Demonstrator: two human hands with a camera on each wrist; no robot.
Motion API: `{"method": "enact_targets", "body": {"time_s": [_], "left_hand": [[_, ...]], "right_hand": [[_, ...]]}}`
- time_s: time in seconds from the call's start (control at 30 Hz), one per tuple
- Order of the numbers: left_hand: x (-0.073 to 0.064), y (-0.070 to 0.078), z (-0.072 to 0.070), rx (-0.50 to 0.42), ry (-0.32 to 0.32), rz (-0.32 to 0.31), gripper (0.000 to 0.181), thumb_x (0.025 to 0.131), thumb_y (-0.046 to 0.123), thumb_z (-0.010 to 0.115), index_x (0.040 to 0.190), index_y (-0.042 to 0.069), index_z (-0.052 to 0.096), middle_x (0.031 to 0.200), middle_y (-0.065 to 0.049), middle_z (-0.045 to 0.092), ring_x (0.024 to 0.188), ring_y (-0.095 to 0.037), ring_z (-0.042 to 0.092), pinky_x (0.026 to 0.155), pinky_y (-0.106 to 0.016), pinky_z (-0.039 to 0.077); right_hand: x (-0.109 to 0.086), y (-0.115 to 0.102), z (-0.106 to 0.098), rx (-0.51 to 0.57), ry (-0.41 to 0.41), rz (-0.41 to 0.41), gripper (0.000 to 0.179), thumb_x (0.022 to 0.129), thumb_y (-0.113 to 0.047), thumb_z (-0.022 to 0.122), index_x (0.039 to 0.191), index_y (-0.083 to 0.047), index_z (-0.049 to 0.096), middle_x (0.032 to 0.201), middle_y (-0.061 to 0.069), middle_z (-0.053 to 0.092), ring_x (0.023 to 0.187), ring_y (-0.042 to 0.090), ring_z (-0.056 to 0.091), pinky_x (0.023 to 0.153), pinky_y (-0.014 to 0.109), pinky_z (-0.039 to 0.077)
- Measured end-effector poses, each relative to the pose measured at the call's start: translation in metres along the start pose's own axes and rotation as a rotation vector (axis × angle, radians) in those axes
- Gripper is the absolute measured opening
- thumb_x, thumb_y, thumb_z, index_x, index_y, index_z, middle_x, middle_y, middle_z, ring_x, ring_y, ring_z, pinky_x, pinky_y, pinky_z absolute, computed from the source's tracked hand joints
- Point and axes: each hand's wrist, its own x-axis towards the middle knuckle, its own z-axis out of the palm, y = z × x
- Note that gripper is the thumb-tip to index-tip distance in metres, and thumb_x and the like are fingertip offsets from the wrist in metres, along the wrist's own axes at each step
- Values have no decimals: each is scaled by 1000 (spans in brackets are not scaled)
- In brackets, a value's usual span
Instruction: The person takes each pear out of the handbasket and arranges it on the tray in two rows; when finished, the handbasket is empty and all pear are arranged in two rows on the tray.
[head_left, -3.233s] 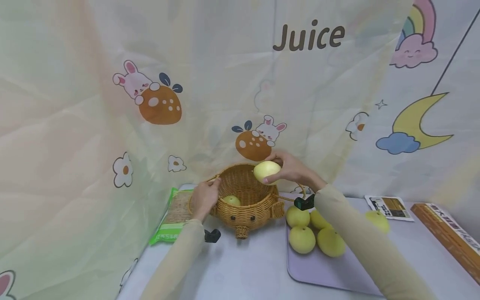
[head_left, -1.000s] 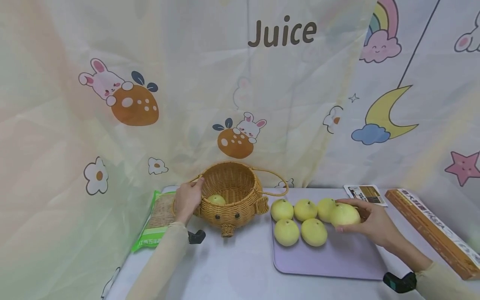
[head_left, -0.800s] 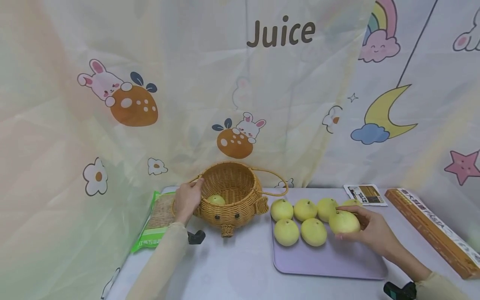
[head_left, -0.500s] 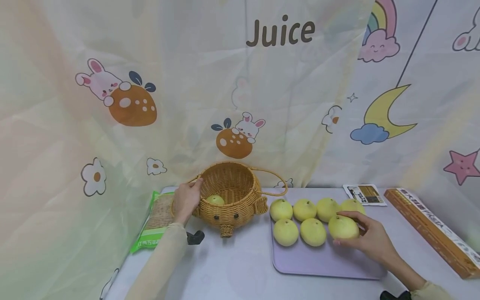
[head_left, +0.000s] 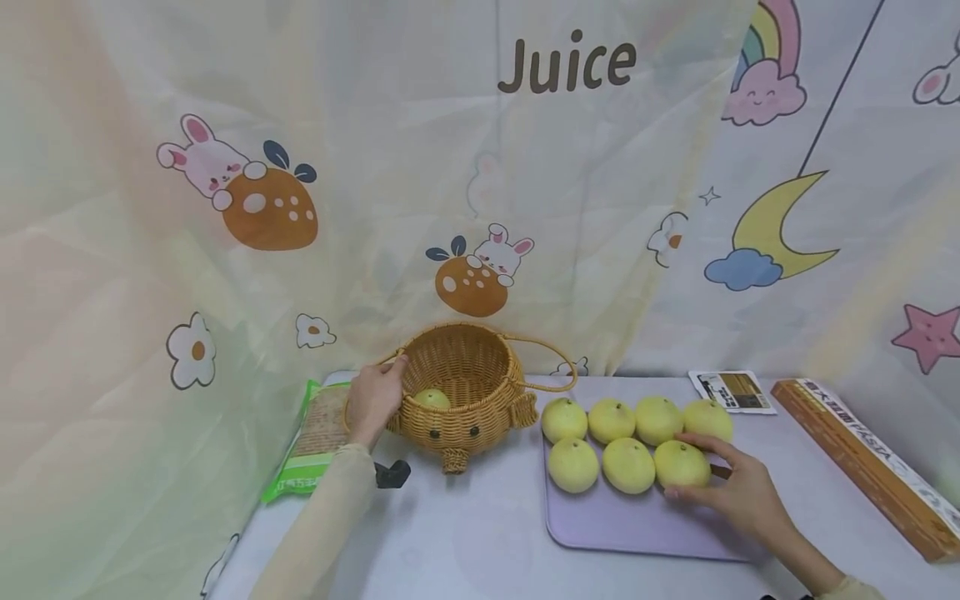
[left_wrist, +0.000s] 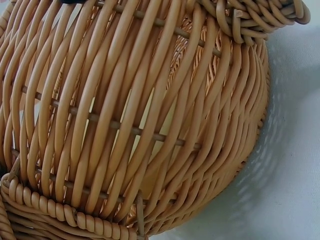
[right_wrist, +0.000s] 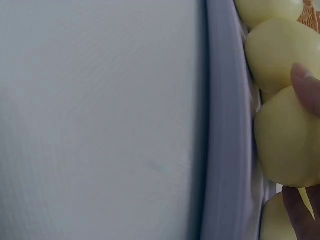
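Observation:
A wicker basket [head_left: 450, 425] with an animal face stands at the middle of the table, one round yellow pear [head_left: 432, 399] visible inside. My left hand [head_left: 375, 400] grips its left rim by the handle, thumb on the edge. In the left wrist view the basket wall [left_wrist: 120, 110] fills most of the frame and the hand is hidden. My right hand [head_left: 738, 492] holds another pear [head_left: 681, 464] between thumb and fingers, at the right end of the front row on the purple tray [head_left: 600, 527]. The right wrist view shows this pear [right_wrist: 285, 140] with the thumb on it.
Several more pears [head_left: 628, 465] stand in two rows on the tray. A green-edged food packet [head_left: 315, 437] lies left of the basket. A small sachet [head_left: 731, 392] and a long pasta box [head_left: 862, 467] lie at the right. A printed cloth hangs behind.
My right hand has left the basket with a pear, carried it right to the tray, and lowered it into the front row. The left hand stays on the basket rim.

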Motion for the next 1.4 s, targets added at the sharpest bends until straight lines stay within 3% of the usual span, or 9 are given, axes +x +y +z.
{"method": "enact_targets", "body": {"time_s": [0.1, 0.17, 0.27, 0.53, 0.77, 0.9, 1.03, 1.27, 1.4], "left_hand": [[0, 0, 1, 0, 9, 1, 58, 106, 63, 44, 134, 22, 75, 106, -13, 76, 100, -36, 69, 78, -49, 49], [1, 0, 1, -8, 11, -4, 58, 106, 64, 45, 133, 22, 76, 86, -10, 68, 83, -31, 62, 68, -43, 41], [1, -1, 0, -8, 19, -6, 57, 106, 64, 46, 133, 23, 76, 77, -7, 61, 77, -27, 56, 63, -39, 36], [1, -4, -1, -6, 42, -9, 56, 106, 63, 47, 133, 23, 76, 115, -11, 77, 97, -31, 65, 75, -45, 45], [0, -5, -2, -5, 30, -26, 55, 106, 62, 46, 131, 23, 77, 74, -7, 59, 72, -27, 54, 62, -39, 35], [0, -4, -2, 13, 27, -32, 56, 107, 63, 45, 135, 24, 74, 86, -8, 69, 80, -26, 60, 62, -37, 37], [1, -3, -2, 4, 19, -40, 57, 107, 64, 45, 136, 24, 74, 94, -13, 71, 84, -30, 62, 65, -39, 38], [0, -2, 1, -2, 29, -32, 58, 107, 63, 45, 134, 21, 75, 129, -9, 75, 113, -33, 70, 87, -52, 50], [-1, 2, 2, 7, 19, -43, 59, 106, 64, 45, 136, 22, 73, 124, -11, 76, 111, -34, 70, 86, -51, 50]], "right_hand": [[-1, 2, 4, -11, 17, 0, 80, 63, -22, 104, 134, -7, 69, 130, -3, 70, 118, -28, 42, 84, 3, 47], [0, 1, 6, -23, 27, 4, 81, 63, -23, 104, 135, -7, 69, 131, 3, 69, 118, -28, 40, 84, 3, 46], [2, -1, 8, -48, 42, -7, 83, 62, -24, 105, 135, -7, 68, 131, 9, 69, 118, -28, 39, 84, 2, 46], [7, -3, 7, -154, 36, -68, 87, 57, -34, 106, 132, -10, 70, 130, 13, 70, 112, -28, 38, 81, 9, 48], [20, -23, -8, -166, -53, -75, 89, 64, -40, 103, 140, -14, 65, 138, 12, 68, 116, -22, 43, 85, 18, 50], [41, -43, -12, -173, -96, -43, 81, 77, -42, 96, 145, -14, 62, 144, 14, 64, 126, 10, 58, 90, 30, 54], [69, -67, -7, -121, -146, -19, 72, 88, -43, 88, 147, -12, 60, 148, 18, 61, 132, 41, 57, 98, 56, 54], [114, -114, 13, 11, -248, -18, 64, 96, -44, 79, 149, -15, 59, 149, 16, 61, 136, 40, 57, 106, 61, 49], [139, -132, 28, 83, -294, -38, 58, 98, -43, 77, 147, -17, 61, 147, 12, 63, 137, 37, 57, 107, 56, 50]]}}
